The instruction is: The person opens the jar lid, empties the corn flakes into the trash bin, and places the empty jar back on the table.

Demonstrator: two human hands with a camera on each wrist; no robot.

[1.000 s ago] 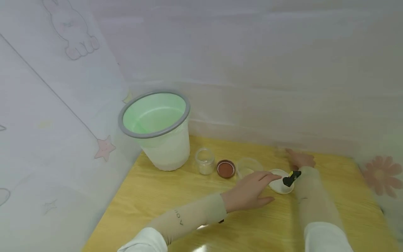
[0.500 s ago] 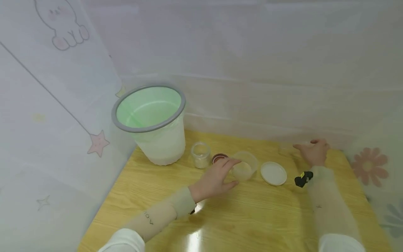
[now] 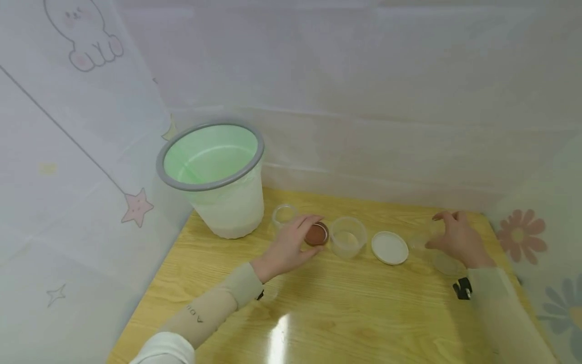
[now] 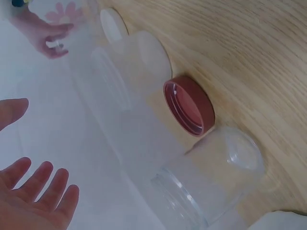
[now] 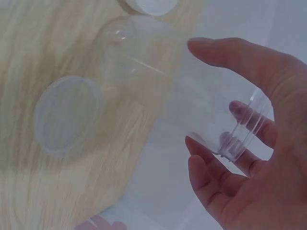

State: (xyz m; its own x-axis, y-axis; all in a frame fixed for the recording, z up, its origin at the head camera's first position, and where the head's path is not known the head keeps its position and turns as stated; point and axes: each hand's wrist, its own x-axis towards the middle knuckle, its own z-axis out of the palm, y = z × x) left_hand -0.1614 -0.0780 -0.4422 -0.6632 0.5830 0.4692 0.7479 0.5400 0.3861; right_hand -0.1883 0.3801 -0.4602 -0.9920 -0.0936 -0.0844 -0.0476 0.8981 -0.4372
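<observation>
In the head view my left hand (image 3: 284, 248) hovers over the left of the row, fingers spread with nothing between them. Beneath and beside it are a reddish-brown screw lid (image 4: 191, 105) lying inner side up and a clear glass jar (image 4: 211, 177). My right hand (image 3: 459, 238) curls its thumb and fingers round the neck end of a clear plastic jar (image 5: 158, 81). Its fingers show through the jar wall. Near that jar lies a translucent round lid (image 5: 67, 115). A white round lid (image 3: 389, 247) sits left of the right hand.
A green bucket (image 3: 233, 212) with a grey rim stands at the back left of the wooden table (image 3: 345, 313). A translucent round tub (image 3: 347, 236) stands between the brown and white lids. Printed wall sheeting (image 3: 318, 76) borders the back and left.
My left hand has drawn back leftward from the white lid to near the brown lid. The right hand and the plastic jar have moved right and nearer.
</observation>
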